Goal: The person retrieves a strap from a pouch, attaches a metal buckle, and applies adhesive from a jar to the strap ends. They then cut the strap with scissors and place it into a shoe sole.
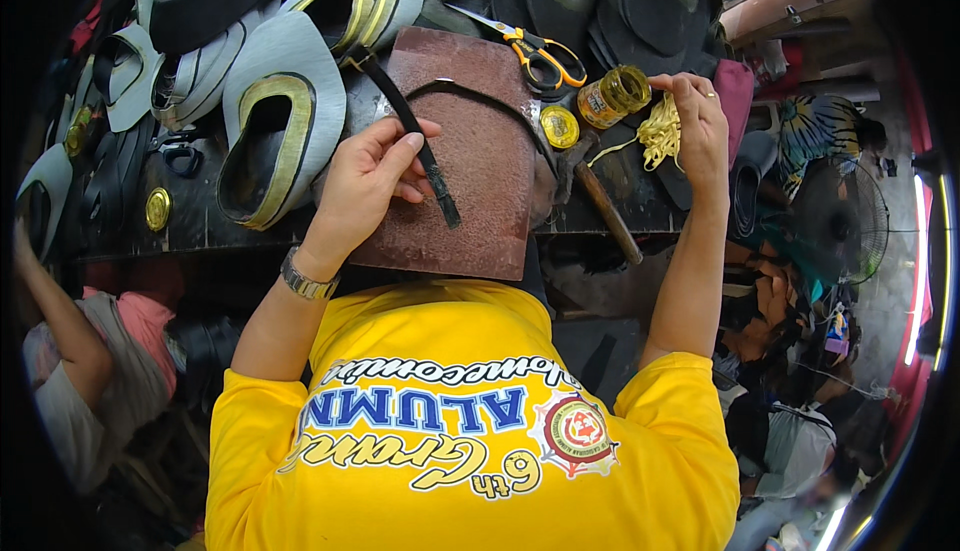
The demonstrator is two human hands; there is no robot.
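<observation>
My left hand [378, 176] pinches a narrow black strap [408, 116] between thumb and fingers, its lower end hanging over a reddish-brown board [455, 221]. A second black strap [492, 100] lies curved across the same board. My right hand [698, 126] is at the rim of an open glass jar [613, 98] smeared with yellowish residue. Its fingers are bent together; what they hold, if anything, is hidden. A bundle of pale yellow strips [660, 133] lies beside that hand. The jar's yellow lid [560, 126] rests just left of the jar.
Orange-handled scissors [540, 56] lie behind the board. A hammer's wooden handle [610, 213] juts over the table's front edge. Grey and black shoe-upper pieces [275, 136] pile up at left, more dark pieces [655, 1] at back. Another person's arm [70, 311] shows at far left; a fan [840, 221] stands right.
</observation>
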